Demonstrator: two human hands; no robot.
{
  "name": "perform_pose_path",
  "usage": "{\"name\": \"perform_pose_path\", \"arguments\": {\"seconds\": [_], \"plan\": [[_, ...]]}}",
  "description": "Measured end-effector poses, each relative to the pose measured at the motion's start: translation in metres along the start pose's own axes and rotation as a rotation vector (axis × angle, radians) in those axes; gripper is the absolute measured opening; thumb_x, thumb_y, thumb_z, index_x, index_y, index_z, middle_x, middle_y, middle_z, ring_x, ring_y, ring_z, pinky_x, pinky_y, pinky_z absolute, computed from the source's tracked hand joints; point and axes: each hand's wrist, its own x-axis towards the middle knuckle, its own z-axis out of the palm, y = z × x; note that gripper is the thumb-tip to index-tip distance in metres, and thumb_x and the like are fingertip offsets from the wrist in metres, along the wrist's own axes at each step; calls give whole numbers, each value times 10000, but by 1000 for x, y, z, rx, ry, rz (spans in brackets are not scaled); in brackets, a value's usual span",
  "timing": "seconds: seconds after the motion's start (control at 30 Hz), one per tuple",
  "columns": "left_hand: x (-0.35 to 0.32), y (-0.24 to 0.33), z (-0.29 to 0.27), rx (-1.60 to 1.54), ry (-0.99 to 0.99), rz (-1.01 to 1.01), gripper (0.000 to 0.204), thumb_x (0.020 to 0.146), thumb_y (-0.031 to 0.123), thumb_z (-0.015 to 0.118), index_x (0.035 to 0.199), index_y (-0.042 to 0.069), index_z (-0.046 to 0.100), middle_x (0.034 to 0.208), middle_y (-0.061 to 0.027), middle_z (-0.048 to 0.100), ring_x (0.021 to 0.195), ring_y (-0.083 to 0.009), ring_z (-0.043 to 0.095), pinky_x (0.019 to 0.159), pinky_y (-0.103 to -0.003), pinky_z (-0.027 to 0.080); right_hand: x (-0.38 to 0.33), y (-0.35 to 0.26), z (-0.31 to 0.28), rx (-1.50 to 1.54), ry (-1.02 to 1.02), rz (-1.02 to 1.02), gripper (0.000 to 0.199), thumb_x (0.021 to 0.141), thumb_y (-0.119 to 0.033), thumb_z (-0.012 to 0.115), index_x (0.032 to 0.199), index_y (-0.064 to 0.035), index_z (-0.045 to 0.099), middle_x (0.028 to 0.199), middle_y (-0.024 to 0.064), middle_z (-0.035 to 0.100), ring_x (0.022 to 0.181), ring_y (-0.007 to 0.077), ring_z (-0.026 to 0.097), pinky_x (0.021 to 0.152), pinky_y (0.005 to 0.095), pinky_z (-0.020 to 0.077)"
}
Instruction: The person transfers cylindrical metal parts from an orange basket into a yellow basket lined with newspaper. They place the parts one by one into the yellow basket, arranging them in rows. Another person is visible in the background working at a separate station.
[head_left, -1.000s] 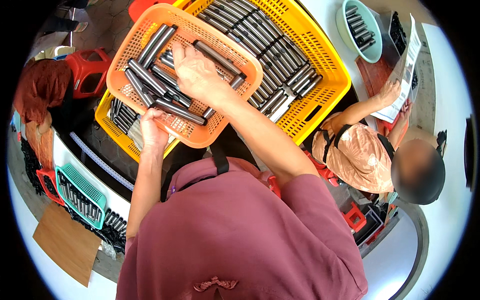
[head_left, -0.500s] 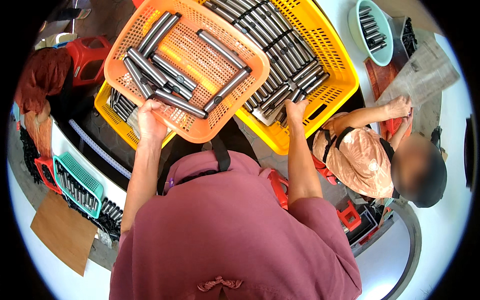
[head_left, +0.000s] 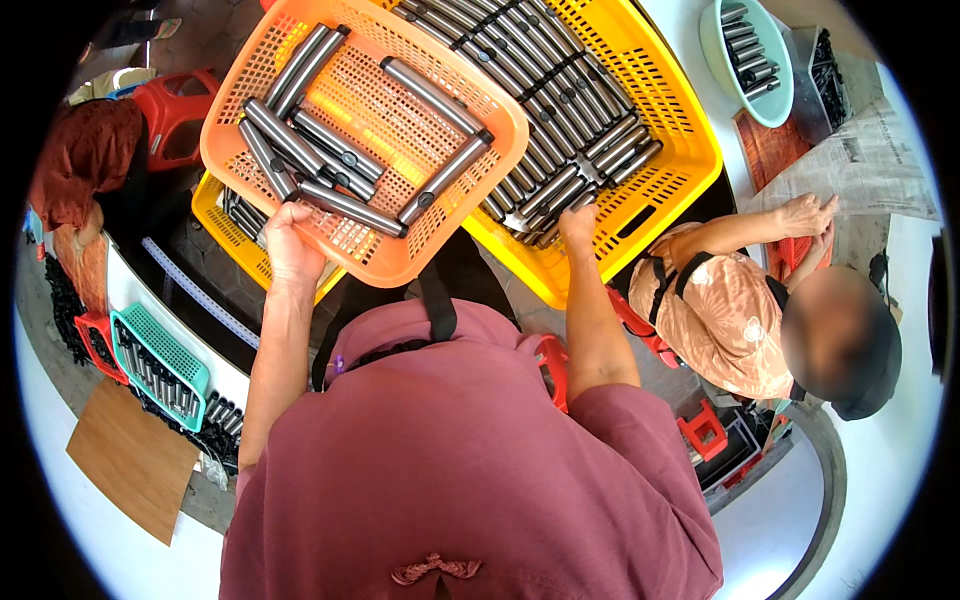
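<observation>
My left hand (head_left: pixel 290 246) grips the near rim of an orange perforated basket (head_left: pixel 395 262), its fingers wrapped over the edge. Several silver metal tubes with dark ends lie loose in that basket, one of them a long tube (head_left: pixel 352 208) by my fingers. To the right, a larger yellow crate (head_left: pixel 690 170) holds rows of similar metal tubes (head_left: pixel 560 95), some bound with black straps. My right hand (head_left: pixel 579 224) reaches into its near end, fingers curled round a metal tube (head_left: pixel 546 236) there; the fingertips are partly hidden.
A second yellow crate (head_left: pixel 212 222) with tubes sits below the orange basket. At right, a person (head_left: pixel 715 320) holds a newspaper sheet (head_left: pixel 860 165) near a pale green bowl (head_left: pixel 712 70) of tubes. A teal basket (head_left: pixel 160 345) and a red stool (head_left: pixel 178 120) are at left.
The orange basket has shifted slightly left with my left hand. My right hand has moved slightly left and down among the tubes. The other person's newspaper has moved right.
</observation>
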Motion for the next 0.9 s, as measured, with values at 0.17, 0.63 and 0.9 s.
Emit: {"name": "perform_pose_path", "arguments": {"seconds": [0.17,0.63,0.9], "plan": [[-3,1,3,17,-4,-1,321,699,59,449,979,-54,558,981,-183,634,954,-347,609,923,-492,475,-13,-20,-13,-103,61,-4,502,796,-188,676,1083,109,391,1021,324,606,1009,460,588,896,445,458],[1,1,-2,4,8,-15,201,696,31,464,871,-22,546,929,-140,618,889,-308,593,851,-480,477,-13,-21,-20,-233,24,-136,407,826,-143,637,1061,107,419,973,351,614,926,468,615,828,472,490],[-4,4,5,35,13,-2,326,715,56,441,1016,-9,549,970,-139,623,966,-311,592,931,-496,456,-1,-15,-9,-202,-80,-15,373,803,-94,648,1053,96,447,967,330,619,946,429,622,814,438,493]]}}
